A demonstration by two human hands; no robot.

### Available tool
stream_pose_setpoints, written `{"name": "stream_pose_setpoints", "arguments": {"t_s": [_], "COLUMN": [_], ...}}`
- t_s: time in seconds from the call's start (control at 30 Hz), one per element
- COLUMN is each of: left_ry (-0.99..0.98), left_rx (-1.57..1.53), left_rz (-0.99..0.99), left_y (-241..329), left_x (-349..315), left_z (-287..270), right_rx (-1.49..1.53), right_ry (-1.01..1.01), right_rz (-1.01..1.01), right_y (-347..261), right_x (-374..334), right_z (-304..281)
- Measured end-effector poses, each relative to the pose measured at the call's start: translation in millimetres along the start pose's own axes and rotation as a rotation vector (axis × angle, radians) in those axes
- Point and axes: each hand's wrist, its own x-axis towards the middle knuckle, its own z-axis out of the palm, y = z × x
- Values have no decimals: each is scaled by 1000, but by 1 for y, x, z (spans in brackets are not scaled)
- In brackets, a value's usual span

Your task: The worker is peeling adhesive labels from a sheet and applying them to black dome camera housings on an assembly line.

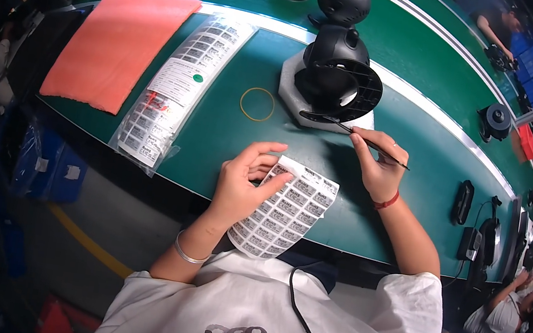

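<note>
Your left hand [239, 186] holds the white sheet of small grey printed labels [287, 211] by its upper left part; the thumb lies on the front, and the other fingers are bent beside and behind it. The sheet is above the near edge of the dark green table [205, 140], close to your body. Your right hand [383, 170] has its fingers closed narrowly around a thin dark pen-like tool [387, 154]. The tip of this tool is at the lower rim of the rounded black plastic device [337, 60]; whether they touch, I cannot tell. The device rests on a pale angular block [288, 84]. To its left lies a thin yellow ring-shaped band [241, 101].
</note>
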Motion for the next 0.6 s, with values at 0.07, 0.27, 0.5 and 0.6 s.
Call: {"name": "stream_pose_setpoints", "arguments": {"t_s": [0.07,0.27,0.5,0.6], "left_ry": [1,-8,-1,0], "left_rx": [-1,1,5,4], "left_rz": [1,-8,14,11], "left_y": [0,2,0,1], "left_x": [0,-1,-1,-1], "left_z": [0,0,-1,0], "right_rx": [-25,227,396,-25], "right_ry": [-13,69,133,73], "right_rz": [15,365,478,-18], "right_y": [-1,1,-3,0], "right_x": [-2,-9,-9,-7], "right_z": [0,6,12,9]}}
